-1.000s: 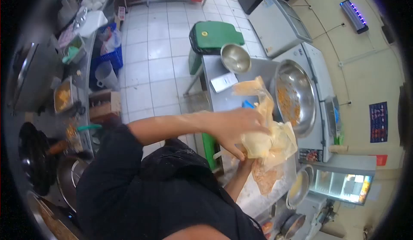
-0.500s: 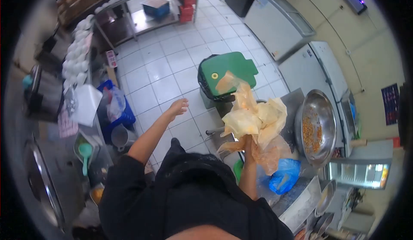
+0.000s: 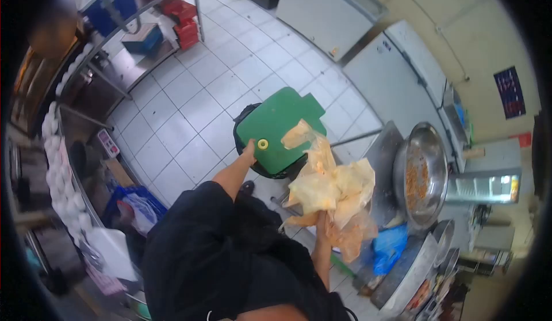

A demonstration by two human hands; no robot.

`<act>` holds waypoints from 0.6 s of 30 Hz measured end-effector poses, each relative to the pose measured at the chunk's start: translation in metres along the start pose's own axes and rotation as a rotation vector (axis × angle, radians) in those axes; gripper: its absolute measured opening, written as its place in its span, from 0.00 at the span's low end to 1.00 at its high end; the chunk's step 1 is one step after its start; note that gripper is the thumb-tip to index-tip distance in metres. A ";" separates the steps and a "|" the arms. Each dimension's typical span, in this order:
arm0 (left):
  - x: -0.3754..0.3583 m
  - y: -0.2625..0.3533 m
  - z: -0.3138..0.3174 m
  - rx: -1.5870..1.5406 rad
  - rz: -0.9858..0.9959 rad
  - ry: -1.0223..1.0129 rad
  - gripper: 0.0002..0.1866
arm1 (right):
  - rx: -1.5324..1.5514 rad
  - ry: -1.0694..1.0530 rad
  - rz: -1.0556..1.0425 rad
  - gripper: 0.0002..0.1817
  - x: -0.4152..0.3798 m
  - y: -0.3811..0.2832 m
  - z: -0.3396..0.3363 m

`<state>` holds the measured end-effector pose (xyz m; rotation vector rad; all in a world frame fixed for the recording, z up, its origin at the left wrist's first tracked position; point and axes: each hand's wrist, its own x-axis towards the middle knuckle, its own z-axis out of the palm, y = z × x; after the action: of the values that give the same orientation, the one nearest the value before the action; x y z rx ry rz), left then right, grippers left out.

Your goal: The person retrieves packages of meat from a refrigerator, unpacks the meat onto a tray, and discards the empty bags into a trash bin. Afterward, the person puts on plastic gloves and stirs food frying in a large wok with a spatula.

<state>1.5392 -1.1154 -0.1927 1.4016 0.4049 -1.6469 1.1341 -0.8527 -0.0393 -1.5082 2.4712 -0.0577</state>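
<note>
My left hand [image 3: 250, 152] is at the near left edge of a green bin lid [image 3: 282, 120], closed on that edge with some fingers hidden. A small yellow ring [image 3: 263, 144] shows on the lid beside my fingers. Black bag lining [image 3: 244, 114] sticks out under the lid around the rim. In my right hand [image 3: 324, 222] is a bunch of crumpled, yellowish, stained plastic sheets [image 3: 330, 186]. They spread above my fist and hide most of its fingers. One strip of the plastic overlaps the right part of the lid.
To the right, a large steel bowl [image 3: 422, 174] with orange-brown bits stands on a metal counter [image 3: 376, 154], near a blue plastic bag [image 3: 389, 249]. White chest freezers [image 3: 382, 71] line the wall. At left are a blue crate [image 3: 118, 197] and a shelf with white rounded items [image 3: 56, 166].
My left hand has moved from open air over the floor to the bin lid's edge, its fingers closing there. The view has shifted; my right hand still holds the plastic sheets.
</note>
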 end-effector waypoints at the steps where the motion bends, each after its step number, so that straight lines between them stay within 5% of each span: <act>1: -0.009 0.002 -0.007 0.021 -0.039 0.019 0.38 | -0.004 -0.009 0.033 0.28 -0.003 -0.004 0.003; 4: 0.008 0.009 -0.015 0.115 -0.049 -0.053 0.34 | -0.023 0.009 0.092 0.27 -0.009 -0.016 0.012; 9: -0.091 0.061 0.033 0.206 -0.172 0.031 0.25 | -0.118 0.026 0.118 0.27 -0.039 -0.012 0.017; 12: -0.117 0.050 0.042 0.381 0.203 -0.089 0.28 | -0.320 0.083 -0.017 0.26 -0.081 0.040 0.032; 13: -0.148 0.065 0.055 0.625 0.247 -0.090 0.23 | -0.401 0.099 -0.077 0.26 -0.097 0.052 0.030; 14: -0.183 0.077 0.079 0.553 0.384 -0.175 0.19 | -0.478 0.134 -0.130 0.26 -0.108 0.062 0.034; 15: -0.213 0.099 0.103 0.437 0.423 -0.424 0.15 | -0.409 0.008 -0.029 0.26 -0.103 0.033 0.004; 16: -0.234 0.125 0.134 0.515 0.331 -0.437 0.06 | -0.302 -0.161 0.102 0.26 -0.096 -0.014 -0.033; 17: -0.235 0.147 0.157 0.574 0.172 -0.496 0.07 | -0.193 -0.311 0.228 0.25 -0.082 -0.072 -0.075; 18: -0.222 0.153 0.181 0.579 0.255 -0.583 0.11 | -0.097 -0.413 0.296 0.25 -0.066 -0.125 -0.105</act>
<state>1.5379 -1.2374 0.1081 1.2119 -0.6040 -1.9308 1.2473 -0.8624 0.0946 -1.0398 2.3461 0.3903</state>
